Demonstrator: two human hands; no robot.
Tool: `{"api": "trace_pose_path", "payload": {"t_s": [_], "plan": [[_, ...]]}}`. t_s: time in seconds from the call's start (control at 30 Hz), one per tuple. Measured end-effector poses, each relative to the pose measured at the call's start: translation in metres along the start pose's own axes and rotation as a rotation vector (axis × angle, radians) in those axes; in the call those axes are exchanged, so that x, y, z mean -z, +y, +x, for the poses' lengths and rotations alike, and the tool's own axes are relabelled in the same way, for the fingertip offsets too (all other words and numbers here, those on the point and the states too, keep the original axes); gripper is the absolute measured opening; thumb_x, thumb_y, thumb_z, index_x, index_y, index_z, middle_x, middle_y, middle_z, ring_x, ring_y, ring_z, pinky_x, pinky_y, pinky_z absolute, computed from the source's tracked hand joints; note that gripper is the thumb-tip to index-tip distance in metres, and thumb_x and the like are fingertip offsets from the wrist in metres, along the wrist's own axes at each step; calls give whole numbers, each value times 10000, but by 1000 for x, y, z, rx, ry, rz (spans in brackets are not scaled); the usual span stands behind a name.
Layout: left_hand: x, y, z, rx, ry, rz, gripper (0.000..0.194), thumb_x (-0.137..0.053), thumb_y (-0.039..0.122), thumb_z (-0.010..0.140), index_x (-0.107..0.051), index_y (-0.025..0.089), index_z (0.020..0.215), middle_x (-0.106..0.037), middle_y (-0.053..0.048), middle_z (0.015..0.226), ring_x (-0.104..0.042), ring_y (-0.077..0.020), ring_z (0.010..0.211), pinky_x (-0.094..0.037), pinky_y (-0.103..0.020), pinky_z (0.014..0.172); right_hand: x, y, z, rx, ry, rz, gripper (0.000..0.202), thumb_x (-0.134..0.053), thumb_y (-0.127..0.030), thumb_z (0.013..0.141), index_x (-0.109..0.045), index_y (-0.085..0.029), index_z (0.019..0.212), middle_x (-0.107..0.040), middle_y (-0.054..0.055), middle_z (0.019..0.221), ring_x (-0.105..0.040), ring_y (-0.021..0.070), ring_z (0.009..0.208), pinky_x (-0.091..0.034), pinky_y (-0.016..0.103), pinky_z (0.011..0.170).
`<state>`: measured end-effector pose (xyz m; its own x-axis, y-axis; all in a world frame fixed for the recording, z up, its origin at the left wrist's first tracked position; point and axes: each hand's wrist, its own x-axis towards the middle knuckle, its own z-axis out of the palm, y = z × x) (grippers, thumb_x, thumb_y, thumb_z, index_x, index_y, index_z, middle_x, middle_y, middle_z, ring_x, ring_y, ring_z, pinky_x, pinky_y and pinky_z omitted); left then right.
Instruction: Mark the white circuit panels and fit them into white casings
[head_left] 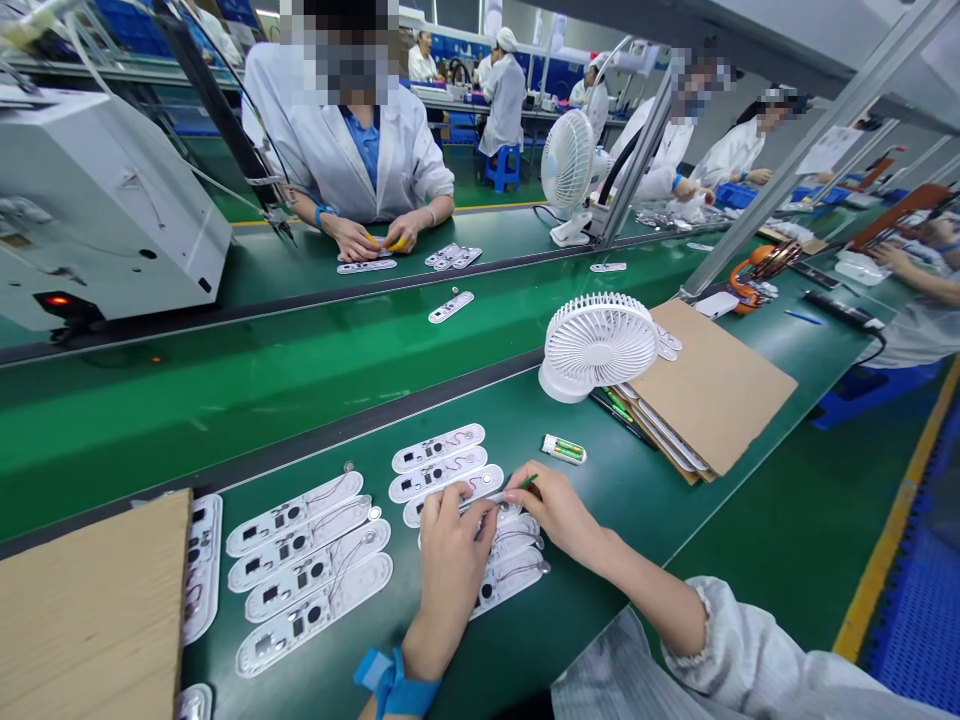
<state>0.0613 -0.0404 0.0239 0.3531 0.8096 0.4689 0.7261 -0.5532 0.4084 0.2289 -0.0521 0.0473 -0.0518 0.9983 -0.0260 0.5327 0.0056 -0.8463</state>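
- The person's left hand (450, 560) lies palm down on a column of flat white oblong plastic housings with small circuit parts and thin wires inside (480, 520); its fingers are stretched out and pressed flat on the top of one housing, not curled around anything.
- The right hand (559, 510) sits just right of those fingertips, thumb and forefinger pinched shut on a thin green-tipped tool (527, 483).
- The tool's tip points left and down toward the housing under the left fingertips; tip and fingers nearly meet.
- That housing's long axis runs left to right, tilted slightly up at the right, crosswise to both forearms.
- The right hand is nearer the housing's right end; the left hand covers its middle.
- A second group of similar white housings (311, 565) lies well left of the left fingers.
- Beyond the right fingers rest a small green-and-white battery pack (564, 449), a white desk fan (596, 345) and brown cardboard sheets (709, 385).
- A blue wrist strap (390, 685) circles the left wrist.
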Motion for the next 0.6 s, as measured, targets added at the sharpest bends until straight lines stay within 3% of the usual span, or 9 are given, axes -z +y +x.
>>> {"api": "trace_pose_path", "payload": {"t_s": [0.2, 0.43, 0.6], "plan": [[5, 1, -2, -74, 19, 120, 205, -537, 195, 912, -739, 231, 901, -619, -95, 957, -484, -239, 815, -427, -350, 673, -8, 6, -2, 92, 9, -15, 125, -495, -183, 925, -530, -210, 809, -579, 6, 763, -554, 167, 693, -429, 280, 655], [16, -9, -12, -232, -85, 323, 263, -481, 300, 955, -710, 308, 1084, -656, -96, 1036, -517, -251, 815, -378, -359, 637, -19, 11, -2, 162, -21, -41, 187, -419, -75, 865, -452, -227, 761, -557, 27, 788, -538, 191, 763, -440, 307, 701], [15, -14, -12, -207, -107, 293, 255, -494, 283, 946, -722, 328, 1051, -662, -91, 1049, -551, -255, 855, -417, -367, 676, -18, 14, 4, 120, -15, -3, 156, -480, -125, 860, -452, -228, 747, -549, 6, 722, -541, 180, 693, -448, 302, 646]]}}
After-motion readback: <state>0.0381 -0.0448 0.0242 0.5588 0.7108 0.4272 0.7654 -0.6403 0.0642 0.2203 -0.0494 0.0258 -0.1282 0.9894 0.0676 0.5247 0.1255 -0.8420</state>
